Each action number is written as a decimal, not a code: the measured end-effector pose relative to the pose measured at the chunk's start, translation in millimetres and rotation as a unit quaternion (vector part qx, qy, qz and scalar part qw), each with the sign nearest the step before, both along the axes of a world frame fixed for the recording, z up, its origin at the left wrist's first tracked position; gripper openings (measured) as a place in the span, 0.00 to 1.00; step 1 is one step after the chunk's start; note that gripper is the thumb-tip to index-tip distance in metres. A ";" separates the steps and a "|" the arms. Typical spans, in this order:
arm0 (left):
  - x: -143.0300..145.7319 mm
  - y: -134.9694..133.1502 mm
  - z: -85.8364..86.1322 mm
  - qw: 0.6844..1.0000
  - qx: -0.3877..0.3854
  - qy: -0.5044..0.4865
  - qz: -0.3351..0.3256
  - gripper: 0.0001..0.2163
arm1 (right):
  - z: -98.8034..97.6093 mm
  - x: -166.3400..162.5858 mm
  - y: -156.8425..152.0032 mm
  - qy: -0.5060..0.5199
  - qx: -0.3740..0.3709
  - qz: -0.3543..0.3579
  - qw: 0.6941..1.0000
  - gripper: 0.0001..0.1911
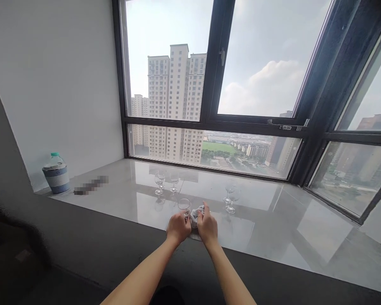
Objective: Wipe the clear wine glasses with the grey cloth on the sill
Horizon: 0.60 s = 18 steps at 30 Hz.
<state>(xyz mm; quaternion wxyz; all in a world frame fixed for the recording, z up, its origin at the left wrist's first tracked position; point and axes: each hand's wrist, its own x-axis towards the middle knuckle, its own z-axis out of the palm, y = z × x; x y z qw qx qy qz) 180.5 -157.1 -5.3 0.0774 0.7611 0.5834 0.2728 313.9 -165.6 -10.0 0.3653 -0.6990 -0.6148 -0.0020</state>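
Observation:
My left hand (178, 227) is closed round the stem of a clear wine glass (184, 205), whose bowl stands just above my fingers. Close beside it, my right hand (207, 226) grips a small grey-white cloth (196, 214) bunched against the glass. Both hands hover over the near edge of a glossy stone window sill (266, 228). Two more wine glasses (159, 182) stand upright behind and to the left. Another pair of wine glasses (232, 197) stands to the right of my hands.
A large plastic water jug (56, 173) with a green cap stands at the sill's far left by the white wall. A blurred dark object (90, 186) lies near it. Black-framed windows (214, 72) line the back and right side.

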 end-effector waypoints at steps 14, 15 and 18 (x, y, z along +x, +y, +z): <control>-0.6 10.6 -13.6 1.000 0.011 -0.005 0.014 0.15 | 9.5 58.5 -24.2 -0.159 -0.054 0.021 0.986 0.25; -0.7 10.9 -14.2 1.000 0.008 -0.005 0.014 0.15 | 10.4 71.5 -27.7 -0.172 -0.058 0.016 0.983 0.25; -1.0 10.9 -14.4 1.000 -0.001 -0.003 0.010 0.16 | 11.1 114.5 -39.9 -0.204 -0.044 -0.001 0.978 0.25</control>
